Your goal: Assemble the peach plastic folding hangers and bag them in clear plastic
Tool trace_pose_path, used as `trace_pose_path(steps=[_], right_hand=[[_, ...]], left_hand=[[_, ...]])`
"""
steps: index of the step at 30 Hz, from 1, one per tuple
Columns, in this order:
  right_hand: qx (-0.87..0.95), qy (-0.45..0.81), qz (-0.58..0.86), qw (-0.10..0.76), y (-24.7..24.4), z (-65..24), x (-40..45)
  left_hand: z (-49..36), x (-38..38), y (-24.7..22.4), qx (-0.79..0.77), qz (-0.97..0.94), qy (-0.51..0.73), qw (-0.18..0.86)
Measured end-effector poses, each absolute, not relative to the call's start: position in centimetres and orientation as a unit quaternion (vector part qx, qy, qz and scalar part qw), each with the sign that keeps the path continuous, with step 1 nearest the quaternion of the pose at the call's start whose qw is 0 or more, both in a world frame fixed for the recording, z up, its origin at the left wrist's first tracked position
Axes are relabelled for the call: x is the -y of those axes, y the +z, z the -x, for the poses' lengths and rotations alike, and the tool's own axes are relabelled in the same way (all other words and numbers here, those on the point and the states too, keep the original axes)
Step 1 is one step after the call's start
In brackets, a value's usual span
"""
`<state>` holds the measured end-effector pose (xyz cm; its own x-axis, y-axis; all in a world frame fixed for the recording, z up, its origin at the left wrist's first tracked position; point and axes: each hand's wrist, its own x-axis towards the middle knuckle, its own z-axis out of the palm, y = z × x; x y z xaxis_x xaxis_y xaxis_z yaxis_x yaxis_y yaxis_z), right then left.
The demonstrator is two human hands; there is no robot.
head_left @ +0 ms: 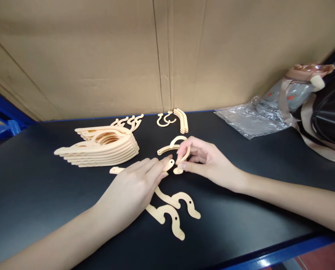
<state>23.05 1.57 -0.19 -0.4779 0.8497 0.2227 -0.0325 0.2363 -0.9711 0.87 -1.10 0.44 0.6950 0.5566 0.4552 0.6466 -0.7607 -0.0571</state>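
Note:
My left hand [139,178] presses down on a cream curved arm piece [116,170], whose two ends stick out from under the fingers. Just right of it, my right hand [204,159] pinches a small cream hook piece [178,170] between thumb and fingers, its rounded end close to the arm piece's holed end. Behind my right hand rest another curved strip [164,150] and a hook [178,140]. Nearer the front, two hooks [177,225] lie beside two curved arms [167,198], partly hidden by my left hand.
A stack of cream folding hangers [105,150] stands at the left on the black table [240,217]. Loose hooks [166,122] and stacked strips [181,120] lie at the back. A plastic bag [249,118], bottle [297,88] and black bag [332,108] are at the right.

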Motion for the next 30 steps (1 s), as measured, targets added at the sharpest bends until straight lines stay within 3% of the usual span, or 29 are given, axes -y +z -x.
trace_pose_path(steps=[6, 18, 30], right_hand=[[0.57, 0.632, 0.307, 0.426, -0.6, -23.8, -2.7], [0.555, 0.7, 0.266, 0.363, -0.2, -24.2, -3.2], [0.568, 0.689, 0.285, 0.349, -0.1, -24.0, -3.3]], left_hand=[[-0.6, 1.2, 0.3, 0.338, 0.91, -0.24, -0.012], [-0.8, 1.4, 0.1, 0.31, 0.918, -0.245, -0.007], [-1.0, 1.2, -0.1, 0.292, 0.923, -0.247, 0.044]])
